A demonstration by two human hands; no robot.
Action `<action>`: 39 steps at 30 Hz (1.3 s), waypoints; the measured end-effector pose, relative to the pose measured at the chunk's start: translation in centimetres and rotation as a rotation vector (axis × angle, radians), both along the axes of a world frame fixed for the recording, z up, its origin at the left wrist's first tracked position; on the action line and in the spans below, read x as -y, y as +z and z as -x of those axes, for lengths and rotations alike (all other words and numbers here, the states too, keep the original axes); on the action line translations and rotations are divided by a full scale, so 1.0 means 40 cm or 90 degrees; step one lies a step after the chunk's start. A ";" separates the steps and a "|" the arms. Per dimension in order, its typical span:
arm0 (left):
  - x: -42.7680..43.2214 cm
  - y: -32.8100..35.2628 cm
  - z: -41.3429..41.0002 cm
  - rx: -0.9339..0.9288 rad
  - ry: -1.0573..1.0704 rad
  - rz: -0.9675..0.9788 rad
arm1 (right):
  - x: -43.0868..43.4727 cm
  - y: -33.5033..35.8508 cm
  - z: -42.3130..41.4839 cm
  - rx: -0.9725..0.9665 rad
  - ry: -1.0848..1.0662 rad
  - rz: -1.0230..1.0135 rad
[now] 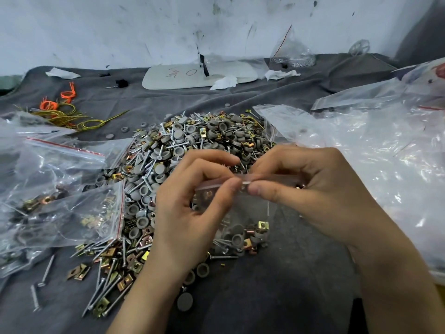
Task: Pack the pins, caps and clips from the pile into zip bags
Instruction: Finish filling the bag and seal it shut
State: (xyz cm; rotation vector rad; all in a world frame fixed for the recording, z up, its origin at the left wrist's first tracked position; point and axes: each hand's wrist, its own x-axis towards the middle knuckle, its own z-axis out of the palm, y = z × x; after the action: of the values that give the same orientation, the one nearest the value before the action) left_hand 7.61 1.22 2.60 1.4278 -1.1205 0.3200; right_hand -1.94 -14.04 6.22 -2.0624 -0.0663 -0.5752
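Head, left grip (190,208), right grip (320,189) pinching bag (245,213)

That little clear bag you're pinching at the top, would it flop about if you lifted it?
Probably floppy: the zip bag is thin clear film, pinched at its strip by the left hand and right hand. Likely bottom-heavy, since its pins, caps and clips sit low.
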 end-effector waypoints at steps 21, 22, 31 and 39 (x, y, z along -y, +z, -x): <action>0.046 -0.029 0.009 -0.637 -0.198 -0.150 | 0.043 -0.074 -0.035 -0.155 0.025 -0.612; 0.047 -0.033 0.007 -0.630 -0.185 -0.144 | 0.044 -0.076 -0.032 -0.163 0.039 -0.581; 0.034 -0.022 -0.006 -0.678 -0.189 -0.089 | 0.043 -0.087 -0.032 -0.210 -0.048 -0.391; 0.031 -0.013 -0.004 -0.694 -0.218 -0.086 | 0.027 -0.092 -0.051 -0.139 -0.092 -0.447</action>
State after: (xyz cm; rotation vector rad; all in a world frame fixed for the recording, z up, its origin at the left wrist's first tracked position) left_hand 7.78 0.00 2.09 1.2041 -0.4467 -0.7254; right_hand 0.12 -15.11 2.56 -1.4335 0.3667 -0.3812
